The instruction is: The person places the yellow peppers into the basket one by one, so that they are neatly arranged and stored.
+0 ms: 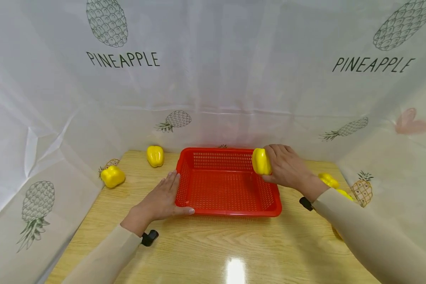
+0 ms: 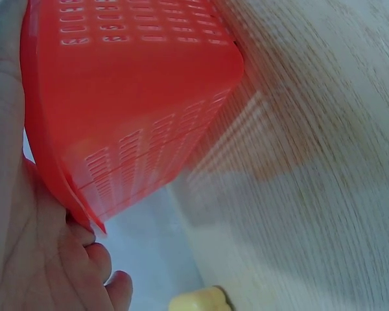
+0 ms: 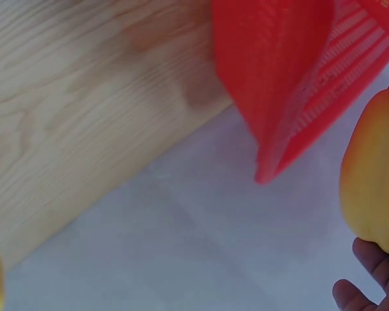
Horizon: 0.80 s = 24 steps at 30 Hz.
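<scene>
My right hand (image 1: pixel 287 167) grips a yellow bell pepper (image 1: pixel 261 161) over the right side of a red plastic basket (image 1: pixel 227 213). In the right wrist view the same pepper (image 3: pixel 375 175) shows at the edge, fingertips at its lower end. My left hand (image 1: pixel 159 201) rests against the basket's left rim, fingers extended along it and thumb on the front left corner. From the left wrist view, the palm (image 2: pixel 45 259) lies beside the basket's outer wall (image 2: pixel 142 97). Bare slotted floor shows inside the basket.
Two yellow peppers lie on the left of the wooden table (image 1: pixel 206 248): one at the back (image 1: pixel 155 156), one at the left edge (image 1: pixel 113 176). More yellow peppers (image 1: pixel 328 180) sit on the right, partly behind my right forearm. A white pineapple-print sheet (image 1: pixel 227 79) surrounds the table.
</scene>
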Available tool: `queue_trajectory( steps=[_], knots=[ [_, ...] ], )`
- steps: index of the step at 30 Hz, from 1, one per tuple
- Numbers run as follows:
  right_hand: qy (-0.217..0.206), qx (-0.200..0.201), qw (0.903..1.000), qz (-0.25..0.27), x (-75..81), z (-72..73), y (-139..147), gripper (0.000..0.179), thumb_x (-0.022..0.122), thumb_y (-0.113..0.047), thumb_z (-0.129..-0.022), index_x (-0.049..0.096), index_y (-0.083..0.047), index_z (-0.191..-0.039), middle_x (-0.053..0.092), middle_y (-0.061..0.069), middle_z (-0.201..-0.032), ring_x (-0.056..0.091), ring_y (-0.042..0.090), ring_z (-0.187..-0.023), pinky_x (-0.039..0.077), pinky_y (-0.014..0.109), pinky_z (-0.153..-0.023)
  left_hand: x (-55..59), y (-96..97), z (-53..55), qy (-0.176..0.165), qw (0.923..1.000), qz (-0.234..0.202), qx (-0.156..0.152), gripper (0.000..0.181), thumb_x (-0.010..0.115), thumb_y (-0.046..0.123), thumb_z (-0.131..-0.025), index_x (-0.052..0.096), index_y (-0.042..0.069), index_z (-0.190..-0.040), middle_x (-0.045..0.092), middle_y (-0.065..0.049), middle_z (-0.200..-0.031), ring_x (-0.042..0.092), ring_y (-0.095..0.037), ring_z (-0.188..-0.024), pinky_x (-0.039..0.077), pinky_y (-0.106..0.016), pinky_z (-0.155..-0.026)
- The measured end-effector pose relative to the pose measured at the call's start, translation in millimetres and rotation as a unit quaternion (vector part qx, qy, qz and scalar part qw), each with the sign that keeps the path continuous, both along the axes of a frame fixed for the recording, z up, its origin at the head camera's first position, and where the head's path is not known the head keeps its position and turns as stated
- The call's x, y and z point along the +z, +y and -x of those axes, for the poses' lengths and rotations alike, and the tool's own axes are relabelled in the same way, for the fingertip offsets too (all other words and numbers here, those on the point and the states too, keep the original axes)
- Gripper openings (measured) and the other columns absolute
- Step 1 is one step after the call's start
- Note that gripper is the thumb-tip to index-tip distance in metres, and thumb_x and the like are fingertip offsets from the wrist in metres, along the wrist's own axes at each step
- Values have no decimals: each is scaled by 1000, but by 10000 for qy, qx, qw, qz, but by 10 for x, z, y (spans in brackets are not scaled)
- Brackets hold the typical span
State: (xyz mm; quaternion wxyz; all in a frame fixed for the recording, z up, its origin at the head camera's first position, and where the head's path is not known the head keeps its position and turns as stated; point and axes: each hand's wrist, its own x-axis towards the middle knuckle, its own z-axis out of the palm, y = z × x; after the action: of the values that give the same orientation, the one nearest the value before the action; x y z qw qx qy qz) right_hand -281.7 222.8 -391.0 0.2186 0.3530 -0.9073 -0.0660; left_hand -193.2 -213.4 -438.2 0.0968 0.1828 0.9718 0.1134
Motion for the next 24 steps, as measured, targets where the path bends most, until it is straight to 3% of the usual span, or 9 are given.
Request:
queue_trajectory(
  steps=[13,24],
  knots=[
    [-283,58,9996,79,-25,69,-404,77,75,-54,-84,48,2,-130,58,20,-119,58,39,-112,54,53,-102,-24,9,12,-90,10000,-4,12,139,58,92,-79,5,-1,-168,1,-20,-177,6,-38,-165,15,-53,-133],
    [-365,75,9991,183,-65,141,-555,72,74,-52,-84,49,0,-126,57,18,-117,57,38,-110,53,52,-102,-26,-1,3,-68,9999,-83,13,140,57,93,-79,6,-2,-168,3,-21,-177,8,-38,-165,18,-53,-133]
  ],
)
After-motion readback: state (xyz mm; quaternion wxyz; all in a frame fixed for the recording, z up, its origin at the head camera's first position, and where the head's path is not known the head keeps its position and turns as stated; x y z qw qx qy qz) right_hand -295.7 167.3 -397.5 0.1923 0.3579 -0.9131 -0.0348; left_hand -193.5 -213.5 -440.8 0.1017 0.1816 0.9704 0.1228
